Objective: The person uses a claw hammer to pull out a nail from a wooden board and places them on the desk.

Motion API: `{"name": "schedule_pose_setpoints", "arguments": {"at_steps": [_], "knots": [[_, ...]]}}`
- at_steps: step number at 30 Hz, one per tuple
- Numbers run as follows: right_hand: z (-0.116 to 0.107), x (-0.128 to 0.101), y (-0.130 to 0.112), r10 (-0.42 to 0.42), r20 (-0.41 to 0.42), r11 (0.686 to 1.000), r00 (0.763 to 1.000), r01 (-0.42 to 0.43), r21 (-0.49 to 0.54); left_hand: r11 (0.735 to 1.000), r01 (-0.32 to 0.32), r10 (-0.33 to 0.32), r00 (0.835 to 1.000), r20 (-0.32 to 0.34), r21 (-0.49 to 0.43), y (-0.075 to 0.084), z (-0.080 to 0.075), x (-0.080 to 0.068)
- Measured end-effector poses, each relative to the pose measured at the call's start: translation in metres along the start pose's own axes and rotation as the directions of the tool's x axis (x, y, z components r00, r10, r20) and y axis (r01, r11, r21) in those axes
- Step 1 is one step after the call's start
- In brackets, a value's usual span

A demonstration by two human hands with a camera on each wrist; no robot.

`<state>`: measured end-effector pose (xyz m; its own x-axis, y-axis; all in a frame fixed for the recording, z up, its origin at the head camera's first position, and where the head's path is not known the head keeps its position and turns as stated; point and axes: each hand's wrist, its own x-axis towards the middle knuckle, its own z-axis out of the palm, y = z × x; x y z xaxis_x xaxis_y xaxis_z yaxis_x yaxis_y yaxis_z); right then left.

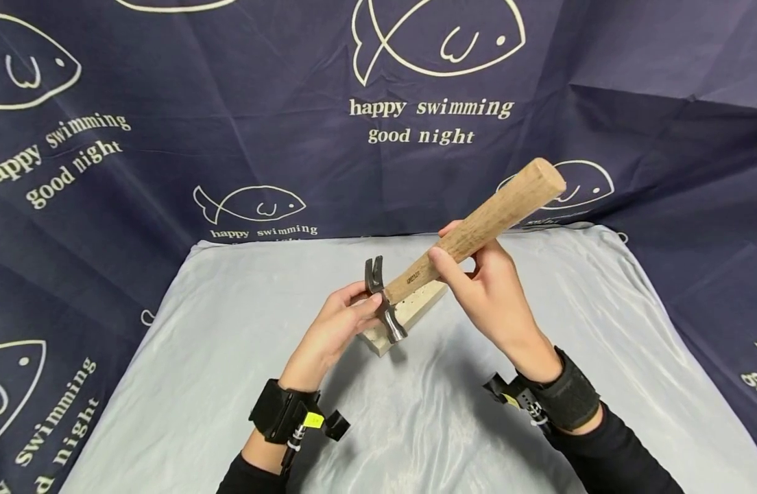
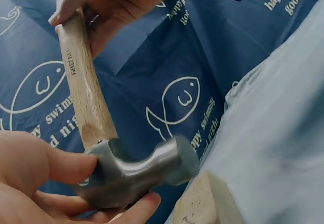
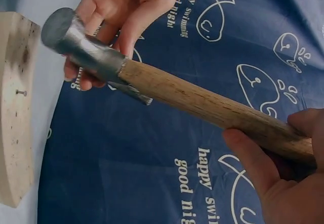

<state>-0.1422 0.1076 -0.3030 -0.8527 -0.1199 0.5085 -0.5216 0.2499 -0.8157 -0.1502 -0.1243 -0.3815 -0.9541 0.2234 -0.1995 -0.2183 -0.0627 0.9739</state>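
A claw hammer [image 1: 471,237] with a pale wooden handle is held in the air by both hands, its handle slanting up to the right. My left hand [image 1: 332,329] pinches the metal head [image 2: 136,168] between thumb and fingers. Around the middle of the handle, my right hand [image 1: 496,295] grips with thumb and fingers. Below the hammer lies a light wooden block [image 1: 424,307], partly hidden by it. In the right wrist view a small nail [image 3: 21,92] sticks out of the block, which is marked with several dark specks.
A pale, shiny cloth [image 1: 249,329] covers the table. Behind and at both sides hangs a dark blue curtain [image 1: 280,123] printed with white fish and lettering. Each wrist wears a black strap [image 1: 286,412] with a small camera.
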Motion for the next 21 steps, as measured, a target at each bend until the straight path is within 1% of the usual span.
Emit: {"name": "schedule_pose_setpoints", "arguments": {"at_steps": [3,4,5,6,7,8,9,10,11,12,13,14,15,16,18,21], "knots": [[0.001,0.001,-0.002,-0.003,0.003,1.000,1.000,0.003,-0.020,0.997,-0.021,0.022,1.000,-0.013,0.073,-0.001,-0.002,0.000],[0.001,0.001,-0.003,-0.002,0.005,1.000,1.000,0.002,-0.025,0.992,-0.033,0.036,0.999,-0.030,0.119,-0.002,-0.004,0.000],[0.001,0.002,-0.003,-0.001,0.005,0.999,1.000,0.001,-0.036,0.983,-0.042,0.052,0.997,-0.051,0.176,-0.002,-0.005,-0.001],[0.001,0.002,-0.003,-0.001,0.008,0.999,1.000,0.001,-0.053,0.968,-0.052,0.072,0.995,-0.073,0.245,-0.003,-0.006,-0.001],[0.000,0.003,-0.004,0.001,0.014,0.998,1.000,0.000,-0.065,0.940,-0.058,0.096,0.991,-0.098,0.336,-0.004,-0.008,-0.001],[0.000,0.004,-0.004,0.002,0.023,0.997,1.000,0.000,-0.082,0.893,-0.048,0.116,0.985,-0.125,0.446,-0.005,-0.009,-0.001],[-0.001,0.005,-0.005,0.006,0.033,0.995,0.999,-0.002,-0.104,0.830,-0.027,0.133,0.980,-0.150,0.557,-0.006,-0.009,-0.001],[-0.001,0.006,-0.005,0.009,0.044,0.991,0.999,-0.003,-0.131,0.755,0.000,0.147,0.974,-0.170,0.655,-0.008,-0.010,-0.002],[-0.001,0.007,-0.005,0.014,0.055,0.987,0.998,-0.005,-0.161,0.680,0.028,0.159,0.970,-0.185,0.733,-0.010,-0.010,-0.002],[-0.001,0.007,-0.005,0.022,0.069,0.982,0.997,-0.009,-0.187,0.608,0.057,0.168,0.966,-0.198,0.792,-0.013,-0.010,-0.003],[-0.001,0.007,-0.006,0.032,0.082,0.978,0.996,-0.014,-0.208,0.545,0.084,0.172,0.963,-0.210,0.834,-0.016,-0.009,-0.004],[-0.001,0.008,-0.006,0.038,0.093,0.972,0.995,-0.015,-0.234,0.502,0.104,0.172,0.961,-0.217,0.859,-0.019,-0.009,-0.005],[-0.001,0.008,-0.006,0.045,0.103,0.967,0.994,-0.017,-0.256,0.480,0.113,0.169,0.961,-0.218,0.870,-0.022,-0.009,-0.006],[0.000,0.008,-0.006,0.054,0.114,0.962,0.992,-0.021,-0.273,0.473,0.116,0.164,0.962,-0.217,0.873,-0.024,-0.009,-0.006],[0.000,0.009,-0.006,0.074,0.136,0.956,0.988,-0.031,-0.292,0.472,0.121,0.151,0.965,-0.215,0.873,-0.027,-0.008,-0.006],[0.002,0.013,-0.004,0.097,0.170,0.952,0.981,-0.041,-0.304,0.478,0.112,0.140,0.970,-0.201,0.871,-0.028,-0.007,-0.003]]}}
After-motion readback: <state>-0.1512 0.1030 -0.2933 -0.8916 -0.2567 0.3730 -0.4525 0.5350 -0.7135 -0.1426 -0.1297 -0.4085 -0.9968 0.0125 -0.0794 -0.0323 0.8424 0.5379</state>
